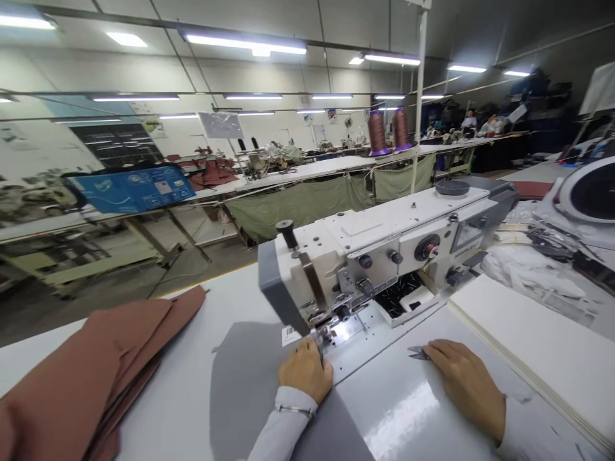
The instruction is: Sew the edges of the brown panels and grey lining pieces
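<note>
Your right hand [465, 385] clasps snips [418, 353], blades pointing left; left hand [306, 371] nearer the sewing machine head [294, 275], whether clamped: cannot tell.

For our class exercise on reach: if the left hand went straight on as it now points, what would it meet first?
The left hand would likely meet the shiny metal needle-area parts of the white-and-grey sewing machine; depth is unclear.

Was lit by long tube lights [246, 44] strung beneath a greyish ceiling [269, 14]. Ran back to a pale wall [269, 80], with a dark gridded panel [116, 146] toward the left. Held long white worktables [331, 166], hung in front with green cloth [298, 208], above a dull grey floor [29, 320]. Was darker at the far right.
</note>
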Demonstrator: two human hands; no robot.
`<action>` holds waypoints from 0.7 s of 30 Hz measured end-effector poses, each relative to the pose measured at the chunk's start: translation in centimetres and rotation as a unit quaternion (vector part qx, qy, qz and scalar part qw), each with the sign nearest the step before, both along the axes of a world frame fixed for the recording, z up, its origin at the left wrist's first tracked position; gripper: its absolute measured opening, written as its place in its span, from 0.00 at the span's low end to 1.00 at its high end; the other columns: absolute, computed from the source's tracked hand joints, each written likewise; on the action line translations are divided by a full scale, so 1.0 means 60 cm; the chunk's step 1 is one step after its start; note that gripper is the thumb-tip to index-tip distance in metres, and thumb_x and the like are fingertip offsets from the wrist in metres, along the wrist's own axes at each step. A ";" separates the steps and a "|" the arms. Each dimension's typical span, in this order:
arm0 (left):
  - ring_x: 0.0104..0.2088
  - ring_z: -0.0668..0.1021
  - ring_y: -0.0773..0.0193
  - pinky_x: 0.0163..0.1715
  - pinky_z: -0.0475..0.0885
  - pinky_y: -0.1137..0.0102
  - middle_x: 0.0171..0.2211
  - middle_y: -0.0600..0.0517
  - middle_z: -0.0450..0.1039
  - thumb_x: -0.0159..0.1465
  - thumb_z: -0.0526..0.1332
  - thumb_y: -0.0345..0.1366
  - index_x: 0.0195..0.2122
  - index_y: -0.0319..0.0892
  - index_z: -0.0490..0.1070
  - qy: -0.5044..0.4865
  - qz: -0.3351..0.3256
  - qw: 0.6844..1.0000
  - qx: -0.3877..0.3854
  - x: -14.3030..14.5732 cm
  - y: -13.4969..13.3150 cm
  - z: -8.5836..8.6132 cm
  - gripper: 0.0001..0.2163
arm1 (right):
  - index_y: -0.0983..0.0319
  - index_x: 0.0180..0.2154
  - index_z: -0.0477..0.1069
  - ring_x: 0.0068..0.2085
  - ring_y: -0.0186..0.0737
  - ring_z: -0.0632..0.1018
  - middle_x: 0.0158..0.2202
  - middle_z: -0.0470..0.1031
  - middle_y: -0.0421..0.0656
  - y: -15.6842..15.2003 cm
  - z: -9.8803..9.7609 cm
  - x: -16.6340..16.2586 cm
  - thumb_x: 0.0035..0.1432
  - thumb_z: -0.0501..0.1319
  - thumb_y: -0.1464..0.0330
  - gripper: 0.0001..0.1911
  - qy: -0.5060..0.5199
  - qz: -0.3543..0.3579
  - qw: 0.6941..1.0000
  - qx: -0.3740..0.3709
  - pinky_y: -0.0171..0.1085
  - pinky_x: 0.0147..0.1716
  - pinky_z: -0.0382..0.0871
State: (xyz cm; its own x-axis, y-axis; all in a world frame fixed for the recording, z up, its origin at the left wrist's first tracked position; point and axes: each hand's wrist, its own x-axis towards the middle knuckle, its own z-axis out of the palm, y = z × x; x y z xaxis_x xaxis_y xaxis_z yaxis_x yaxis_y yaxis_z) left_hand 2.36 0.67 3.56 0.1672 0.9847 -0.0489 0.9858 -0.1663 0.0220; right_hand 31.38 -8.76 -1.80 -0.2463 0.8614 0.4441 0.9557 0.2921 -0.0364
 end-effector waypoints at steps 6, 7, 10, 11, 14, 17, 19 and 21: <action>0.29 0.74 0.55 0.32 0.66 0.64 0.27 0.46 0.73 0.45 0.58 0.31 0.50 0.35 0.66 -0.445 0.068 0.869 -0.207 -0.121 -0.101 -0.034 0.27 | 0.61 0.44 0.65 0.31 0.37 0.71 0.32 0.66 0.44 -0.007 0.031 -0.078 0.61 0.45 0.73 0.14 0.163 0.187 0.967 -0.056 0.35 0.29 0.68; 0.27 0.74 0.57 0.30 0.66 0.65 0.26 0.48 0.73 0.45 0.59 0.33 0.50 0.36 0.66 -0.570 0.092 0.783 -0.231 -0.138 -0.125 -0.043 0.28 | 0.61 0.46 0.63 0.32 0.36 0.72 0.33 0.66 0.45 -0.006 0.037 -0.101 0.62 0.45 0.73 0.14 0.184 0.234 0.952 -0.065 0.34 0.29 0.68; 0.27 0.74 0.62 0.29 0.66 0.70 0.30 0.49 0.74 0.42 0.64 0.34 0.47 0.38 0.69 -0.811 0.145 0.538 -0.179 -0.165 -0.187 -0.059 0.28 | 0.60 0.52 0.57 0.31 0.35 0.72 0.36 0.68 0.44 0.004 0.055 -0.182 0.63 0.44 0.71 0.16 0.207 0.345 0.911 -0.088 0.32 0.27 0.67; 0.28 0.74 0.63 0.30 0.66 0.71 0.32 0.49 0.75 0.41 0.65 0.33 0.46 0.38 0.70 -0.844 0.154 0.490 -0.153 -0.167 -0.201 -0.060 0.26 | 0.61 0.53 0.56 0.32 0.36 0.72 0.36 0.68 0.44 0.008 0.060 -0.212 0.64 0.44 0.70 0.16 0.204 0.364 0.905 -0.086 0.33 0.27 0.67; 0.27 0.74 0.66 0.29 0.66 0.74 0.32 0.49 0.75 0.41 0.66 0.29 0.42 0.37 0.73 -0.878 0.163 0.427 -0.142 -0.162 -0.221 -0.055 0.23 | 0.65 0.48 0.57 0.34 0.39 0.73 0.36 0.69 0.46 0.025 0.068 -0.294 0.64 0.45 0.67 0.13 0.202 0.381 0.900 -0.060 0.37 0.29 0.67; 0.25 0.73 0.69 0.27 0.65 0.75 0.30 0.49 0.75 0.40 0.67 0.28 0.41 0.35 0.73 -0.886 0.164 0.407 -0.153 -0.157 -0.222 -0.049 0.22 | 0.64 0.42 0.60 0.32 0.40 0.72 0.34 0.68 0.45 0.041 0.064 -0.345 0.63 0.47 0.66 0.10 0.214 0.387 0.895 -0.053 0.38 0.29 0.66; 0.25 0.73 0.69 0.26 0.64 0.76 0.28 0.49 0.75 0.40 0.67 0.27 0.40 0.35 0.74 -0.890 0.164 0.395 -0.156 -0.159 -0.219 -0.049 0.23 | 0.64 0.41 0.61 0.33 0.39 0.72 0.33 0.68 0.45 0.049 0.057 -0.360 0.63 0.49 0.66 0.09 0.224 0.399 0.887 -0.060 0.37 0.29 0.66; 0.24 0.72 0.68 0.26 0.64 0.75 0.27 0.50 0.75 0.40 0.66 0.28 0.39 0.35 0.74 -0.892 0.159 0.391 -0.161 -0.161 -0.218 -0.051 0.22 | 0.64 0.41 0.61 0.33 0.39 0.72 0.33 0.68 0.45 0.053 0.050 -0.363 0.62 0.50 0.67 0.08 0.233 0.415 0.877 -0.067 0.37 0.30 0.66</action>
State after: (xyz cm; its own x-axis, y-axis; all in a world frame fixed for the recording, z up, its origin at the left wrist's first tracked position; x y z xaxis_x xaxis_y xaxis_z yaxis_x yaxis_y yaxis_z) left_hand -7.27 -12.39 0.51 0.0907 0.9604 -0.2636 -0.6773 0.2535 0.6906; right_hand 9.58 -5.55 1.19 -0.6308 0.5240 0.5722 0.2888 0.8431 -0.4537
